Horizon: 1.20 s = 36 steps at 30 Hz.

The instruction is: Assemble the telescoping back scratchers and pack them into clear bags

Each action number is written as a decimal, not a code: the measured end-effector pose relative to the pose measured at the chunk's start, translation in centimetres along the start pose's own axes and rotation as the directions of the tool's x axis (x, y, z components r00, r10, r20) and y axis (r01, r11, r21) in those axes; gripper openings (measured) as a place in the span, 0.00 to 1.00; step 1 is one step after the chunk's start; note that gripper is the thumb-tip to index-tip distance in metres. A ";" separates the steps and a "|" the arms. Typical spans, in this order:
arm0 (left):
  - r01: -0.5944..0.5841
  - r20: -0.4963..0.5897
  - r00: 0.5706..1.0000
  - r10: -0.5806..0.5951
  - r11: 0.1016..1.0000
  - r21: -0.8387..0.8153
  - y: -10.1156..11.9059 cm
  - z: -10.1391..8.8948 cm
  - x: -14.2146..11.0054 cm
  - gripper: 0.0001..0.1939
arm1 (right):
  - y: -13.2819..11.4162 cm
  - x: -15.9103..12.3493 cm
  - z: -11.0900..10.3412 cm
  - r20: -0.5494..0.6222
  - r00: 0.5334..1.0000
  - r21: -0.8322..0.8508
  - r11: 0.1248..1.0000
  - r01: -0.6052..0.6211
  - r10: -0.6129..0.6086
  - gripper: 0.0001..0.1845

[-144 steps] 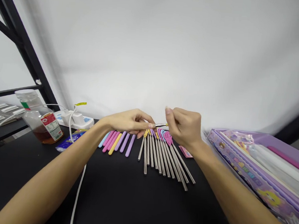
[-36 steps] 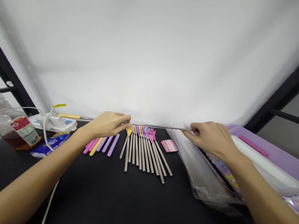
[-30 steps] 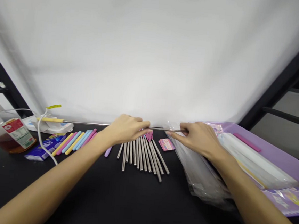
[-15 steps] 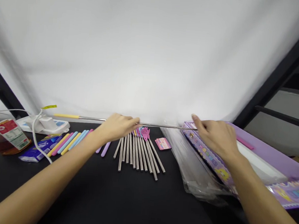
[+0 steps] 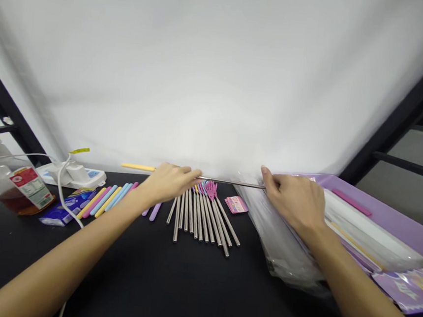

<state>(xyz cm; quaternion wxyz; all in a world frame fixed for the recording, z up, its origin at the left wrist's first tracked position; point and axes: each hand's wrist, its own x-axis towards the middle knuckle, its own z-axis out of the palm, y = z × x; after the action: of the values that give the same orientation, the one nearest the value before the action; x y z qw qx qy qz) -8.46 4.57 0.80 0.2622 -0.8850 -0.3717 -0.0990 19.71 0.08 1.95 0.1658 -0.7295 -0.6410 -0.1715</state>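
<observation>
A telescopic back scratcher point(image 5: 231, 182) with a yellow grip and a thin metal shaft stretches level between my hands, above the table's far edge. My left hand point(image 5: 172, 181) is closed around it near the yellow grip, while my right hand point(image 5: 297, 198) is closed over its other end, thumb raised. That end is hidden in the right hand. Below lie several metal tubes point(image 5: 206, 222) side by side, some with small coloured hand-shaped heads such as the pink one point(image 5: 211, 190). Several pastel grips point(image 5: 108, 201) lie in a row to the left, and purple grips point(image 5: 155, 212) lie under my left wrist.
At right a purple box point(image 5: 384, 215) holds long wrapped pieces, with clear plastic bags point(image 5: 285, 249) beside it. Pink cards point(image 5: 236, 204) lie near the tubes. On the left are a bottle point(image 5: 31, 189), a blue packet point(image 5: 67, 208) and a power strip point(image 5: 95, 177) with a white cable.
The back scratcher has shortened: its yellow grip has come in close to my left hand. My hands are somewhat nearer each other, and the view has shifted slightly.
</observation>
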 end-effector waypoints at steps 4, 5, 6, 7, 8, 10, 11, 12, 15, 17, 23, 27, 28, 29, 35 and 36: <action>0.027 0.014 1.000 -0.027 1.000 0.004 -0.2 0.1 -0.1 0.19 | -0.8 -0.2 0.5 0.015 1.000 0.017 1.000 0.006 -0.006 0.43; 0.004 -0.005 1.000 -0.004 1.000 -0.017 0.4 -0.1 0.2 0.19 | -1.6 -0.4 0.7 0.025 0.999 0.037 0.999 0.027 -0.028 0.43; -0.020 -0.025 1.000 0.019 0.999 -0.038 1.1 -0.4 0.6 0.19 | -2.4 -0.6 0.8 0.035 0.998 0.062 0.996 0.059 -0.061 0.43; -0.045 -0.041 0.998 0.043 0.997 -0.057 1.7 -0.6 1.0 0.19 | -3.1 -0.8 1.0 0.048 0.994 0.086 0.992 0.092 -0.096 0.42; -0.070 -0.049 0.997 0.067 0.995 -0.072 2.2 -0.8 1.3 0.18 | -3.5 -0.9 1.1 0.058 0.991 0.102 0.988 0.115 -0.121 0.42; -0.108 -0.040 0.994 0.105 0.991 -0.077 2.1 -0.9 1.6 0.16 | -3.6 -0.8 1.1 0.062 0.990 0.098 0.988 0.117 -0.124 0.42; -0.104 -0.026 0.994 0.103 0.993 -0.058 1.5 -0.9 1.5 0.15 | -3.2 -0.6 1.1 0.056 0.993 0.080 0.992 0.097 -0.102 0.42; -0.084 -0.008 0.996 0.084 0.996 -0.028 0.7 -0.8 1.2 0.14 | -2.7 -0.3 1.1 0.045 0.996 0.058 0.996 0.072 -0.075 0.42; 0.006 0.051 0.999 -0.010 0.998 0.069 -1.3 -0.4 0.1 0.16 | -1.8 0.2 1.0 0.017 1.000 0.023 0.999 0.023 -0.023 0.43; 0.010 0.075 0.997 -0.016 0.997 0.074 -1.2 -0.3 -0.2 0.17 | -2.5 0.0 1.1 0.013 0.999 0.045 0.998 0.042 -0.043 0.44; -0.125 0.004 0.992 0.127 0.986 -0.107 2.8 -0.3 1.3 0.18 | -5.7 -1.4 1.5 0.051 0.979 0.137 0.972 0.190 -0.199 0.42; -0.123 -0.053 0.992 0.115 0.974 -0.190 1.8 0.1 1.1 0.15 | -4.6 -0.8 1.5 0.038 0.993 0.079 0.991 0.108 -0.111 0.42; -0.103 -0.046 0.994 0.096 0.979 -0.178 1.4 0.2 0.9 0.15 | -4.5 -0.7 1.5 0.033 0.993 0.080 0.990 0.113 -0.116 0.42; -0.089 -0.037 0.996 0.084 0.982 -0.167 1.2 0.2 0.7 0.15 | -4.4 -0.7 1.6 0.029 0.992 0.085 0.989 0.123 -0.126 0.42; -0.116 -0.042 0.993 0.111 0.982 -0.147 1.8 -0.2 0.1 0.20 | -5.5 -1.2 2.3 0.038 0.986 0.195 0.969 0.150 -0.161 0.42; -0.116 -0.034 0.993 0.112 0.982 -0.148 1.7 -0.2 0.0 0.20 | -5.4 -1.2 2.3 0.051 0.981 0.244 0.955 0.168 -0.185 0.42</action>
<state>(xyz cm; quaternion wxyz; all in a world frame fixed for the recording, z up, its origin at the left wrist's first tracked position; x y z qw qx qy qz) -7.20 3.48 0.26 0.2049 -0.9207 -0.3088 -0.1227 14.30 0.76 -0.52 0.2128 -0.6499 -0.7252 -0.0804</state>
